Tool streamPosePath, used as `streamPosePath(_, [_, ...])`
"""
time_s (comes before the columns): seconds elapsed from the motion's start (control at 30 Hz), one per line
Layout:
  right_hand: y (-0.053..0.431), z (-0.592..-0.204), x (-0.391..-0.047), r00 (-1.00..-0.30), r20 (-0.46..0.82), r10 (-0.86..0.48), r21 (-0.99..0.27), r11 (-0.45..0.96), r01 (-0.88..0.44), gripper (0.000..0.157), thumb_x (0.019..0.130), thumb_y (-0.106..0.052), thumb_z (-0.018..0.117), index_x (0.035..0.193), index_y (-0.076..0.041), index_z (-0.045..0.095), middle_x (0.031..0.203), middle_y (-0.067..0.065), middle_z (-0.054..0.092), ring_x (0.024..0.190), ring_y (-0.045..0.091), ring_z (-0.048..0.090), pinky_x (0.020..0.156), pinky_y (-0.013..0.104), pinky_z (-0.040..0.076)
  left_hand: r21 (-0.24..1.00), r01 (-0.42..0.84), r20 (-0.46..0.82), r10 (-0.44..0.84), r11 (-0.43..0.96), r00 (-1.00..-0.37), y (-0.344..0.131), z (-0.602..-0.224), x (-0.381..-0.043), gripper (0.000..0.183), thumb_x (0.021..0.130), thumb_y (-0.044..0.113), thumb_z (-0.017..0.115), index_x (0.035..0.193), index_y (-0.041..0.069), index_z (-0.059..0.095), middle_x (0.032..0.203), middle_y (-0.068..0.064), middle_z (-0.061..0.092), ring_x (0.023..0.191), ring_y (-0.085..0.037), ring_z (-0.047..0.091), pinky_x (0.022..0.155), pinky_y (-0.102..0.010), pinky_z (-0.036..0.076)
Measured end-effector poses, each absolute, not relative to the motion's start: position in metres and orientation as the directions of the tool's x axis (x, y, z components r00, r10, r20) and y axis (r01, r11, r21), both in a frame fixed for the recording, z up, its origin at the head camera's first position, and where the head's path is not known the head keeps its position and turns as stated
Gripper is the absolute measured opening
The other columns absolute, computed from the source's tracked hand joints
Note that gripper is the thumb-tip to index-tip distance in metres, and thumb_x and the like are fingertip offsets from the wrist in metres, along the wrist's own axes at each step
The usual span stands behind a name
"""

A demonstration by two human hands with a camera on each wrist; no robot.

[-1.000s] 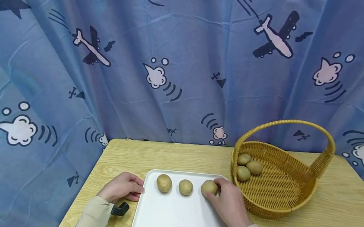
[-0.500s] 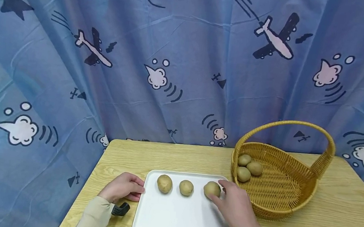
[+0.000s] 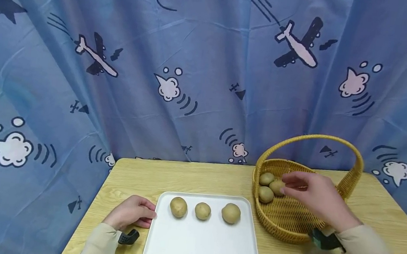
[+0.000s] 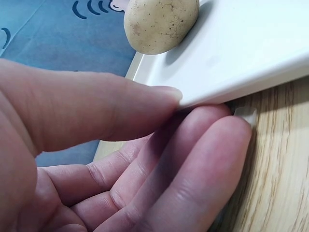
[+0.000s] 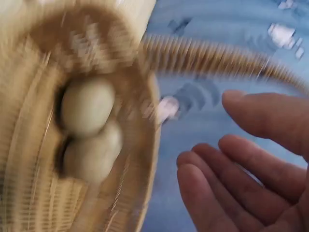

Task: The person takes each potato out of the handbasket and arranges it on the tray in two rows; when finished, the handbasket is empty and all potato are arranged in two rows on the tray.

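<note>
My left hand (image 3: 131,212) pinches the left rim of a white tray (image 3: 201,248), thumb on top and fingers beneath, as the left wrist view shows. Along the tray's far side lie three potatoes in a row: a left one (image 3: 178,207), a middle one (image 3: 202,211) and a right one (image 3: 231,213). Over the wicker basket (image 3: 289,236) hovers my right hand (image 3: 316,196), its fingers loosely bent and nothing between them. Inside the basket, at its left end, several potatoes (image 3: 265,194) sit together. The right wrist view is blurred.
The basket's tall arched handle (image 3: 313,136) rises above it at the tray's right. Both stand on a wooden table (image 3: 183,175). A blue patterned curtain (image 3: 193,80) hangs behind the table's far edge.
My right hand has let go of the right potato on the tray and moved right and up, over the basket. The left hand stays at the tray rim. The head view has shifted slightly.
</note>
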State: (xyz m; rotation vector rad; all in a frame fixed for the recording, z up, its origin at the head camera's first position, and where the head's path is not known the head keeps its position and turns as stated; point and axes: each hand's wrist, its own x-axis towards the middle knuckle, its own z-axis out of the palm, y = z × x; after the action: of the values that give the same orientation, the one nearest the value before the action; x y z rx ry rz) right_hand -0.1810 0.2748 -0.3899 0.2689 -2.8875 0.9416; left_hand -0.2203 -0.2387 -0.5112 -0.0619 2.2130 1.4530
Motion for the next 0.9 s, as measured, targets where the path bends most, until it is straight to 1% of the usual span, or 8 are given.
streamPosePath(0.1, [0.293, -0.396, -0.205, -0.983, 0.087, -0.163, -0.561, 0.807, -0.184, 0.041, 0.098, -0.030, 0.082, 0.131, -0.006, 0.076, 0.121, 0.013, 0.081, 0.109, 0.029, 0.077, 0.088, 0.031, 0.062, 0.847, -0.308, -0.428, 0.212, 0.433, -0.879, -0.241, -0.511, -0.219, 0.028, 0.097, 0.009, 0.076, 0.120, -0.008, 0.071, 0.098, -0.015, 0.074, 0.079, -0.018, 0.073, 0.072, -0.033, 0.070])
streamPosePath(0.23, [0.309, -0.409, -0.230, -0.983, 0.022, -0.184, -0.561, 0.811, -0.165, 0.047, 0.098, -0.032, 0.081, 0.134, -0.002, 0.074, 0.125, 0.017, 0.079, 0.115, 0.037, 0.074, 0.095, 0.050, 0.063, 0.855, -0.301, -0.420, 0.224, 0.422, -0.879, -0.240, -0.511, -0.219, 0.029, 0.097, 0.010, 0.077, 0.120, -0.008, 0.071, 0.098, -0.014, 0.073, 0.079, -0.018, 0.073, 0.073, -0.033, 0.070])
streamPosePath(0.33, [0.317, -0.420, -0.244, -0.980, -0.029, -0.198, -0.573, 0.807, -0.145, 0.052, 0.098, -0.034, 0.081, 0.136, 0.001, 0.072, 0.129, 0.020, 0.077, 0.120, 0.042, 0.071, 0.100, 0.059, 0.061, 0.861, -0.299, -0.417, 0.235, 0.411, -0.878, -0.240, -0.512, -0.219, 0.029, 0.097, 0.010, 0.077, 0.119, -0.008, 0.071, 0.098, -0.014, 0.073, 0.079, -0.018, 0.073, 0.073, -0.033, 0.070])
streamPosePath(0.43, [0.323, -0.430, -0.253, -0.975, -0.091, -0.204, -0.593, 0.797, -0.112, 0.056, 0.099, -0.036, 0.080, 0.138, 0.003, 0.070, 0.133, 0.023, 0.075, 0.123, 0.044, 0.070, 0.100, 0.056, 0.062, 0.862, -0.303, -0.421, 0.240, 0.406, -0.875, -0.240, -0.511, -0.219, 0.029, 0.096, 0.010, 0.077, 0.118, -0.007, 0.071, 0.097, -0.013, 0.073, 0.080, -0.018, 0.072, 0.074, -0.033, 0.070])
streamPosePath(0.53, [0.328, -0.438, -0.259, -0.969, -0.140, -0.205, -0.606, 0.791, -0.080, 0.057, 0.099, -0.036, 0.079, 0.138, 0.004, 0.070, 0.135, 0.025, 0.073, 0.121, 0.043, 0.070, 0.095, 0.051, 0.065, 0.862, -0.304, -0.422, 0.242, 0.406, -0.873, -0.240, -0.512, -0.219, 0.028, 0.097, 0.010, 0.077, 0.118, -0.007, 0.071, 0.098, -0.013, 0.073, 0.080, -0.018, 0.072, 0.074, -0.032, 0.070])
streamPosePath(0.7, [0.331, -0.445, -0.264, -0.964, -0.191, -0.185, -0.604, 0.796, -0.033, 0.058, 0.101, -0.043, 0.076, 0.134, 0.004, 0.073, 0.132, 0.026, 0.073, 0.112, 0.034, 0.074, 0.088, 0.044, 0.066, 0.861, -0.306, -0.424, 0.242, 0.406, -0.873, -0.240, -0.511, -0.219, 0.028, 0.097, 0.010, 0.076, 0.119, -0.007, 0.071, 0.100, -0.014, 0.073, 0.082, -0.018, 0.073, 0.075, -0.032, 0.070])
streamPosePath(0.77, [0.332, -0.447, -0.266, -0.961, -0.217, -0.169, -0.611, 0.791, -0.001, 0.061, 0.102, -0.048, 0.074, 0.132, 0.005, 0.073, 0.131, 0.026, 0.074, 0.108, 0.030, 0.076, 0.089, 0.045, 0.066, 0.860, -0.309, -0.426, 0.237, 0.407, -0.873, -0.240, -0.511, -0.219, 0.027, 0.098, 0.009, 0.076, 0.119, -0.007, 0.071, 0.100, -0.015, 0.074, 0.082, -0.018, 0.073, 0.075, -0.032, 0.070])
streamPosePath(0.9, [0.332, -0.450, -0.269, -0.954, -0.269, -0.136, -0.603, 0.796, 0.056, 0.073, 0.102, -0.057, 0.069, 0.133, 0.008, 0.071, 0.124, 0.024, 0.077, 0.101, 0.027, 0.079, 0.095, 0.051, 0.065, 0.858, -0.311, -0.428, 0.232, 0.409, -0.874, -0.240, -0.510, -0.219, 0.027, 0.098, 0.009, 0.076, 0.119, -0.007, 0.071, 0.100, -0.015, 0.074, 0.081, -0.018, 0.073, 0.075, -0.032, 0.070])
